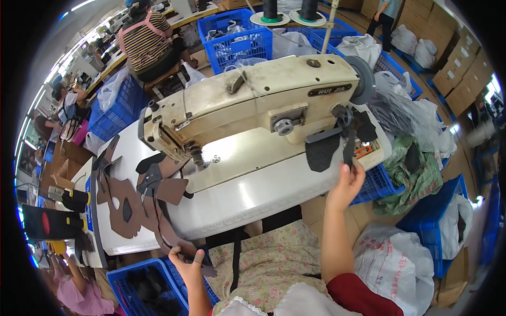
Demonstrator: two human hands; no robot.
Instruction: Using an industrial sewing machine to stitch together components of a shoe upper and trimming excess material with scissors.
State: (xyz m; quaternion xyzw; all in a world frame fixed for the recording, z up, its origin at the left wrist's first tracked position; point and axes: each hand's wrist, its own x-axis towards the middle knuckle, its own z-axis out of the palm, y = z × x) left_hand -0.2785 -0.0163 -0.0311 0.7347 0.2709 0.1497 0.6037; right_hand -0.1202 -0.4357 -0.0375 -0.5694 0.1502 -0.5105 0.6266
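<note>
A cream sewing machine (247, 100) stands on a white table in front of me. At the table's near left edge my left hand (188, 263) is closed on a chain of brown leather-like pieces (155, 224), which trails back over the tabletop toward the needle end. Several cut shapes in brown and dark grey lie along that chain. On the right, my right hand (347, 185) pinches the lower end of a narrow dark grey strip (349, 147) beside the machine's handwheel end. A dark grey flat piece (322, 153) hangs just left of that strip.
Thread cones (270, 10) stand behind the machine. Blue crates (237, 45) sit at the back, and another blue crate (142, 287) with dark pieces is by my left forearm. A white bag (392, 263) rests on the floor at right. Other people (150, 39) work at left.
</note>
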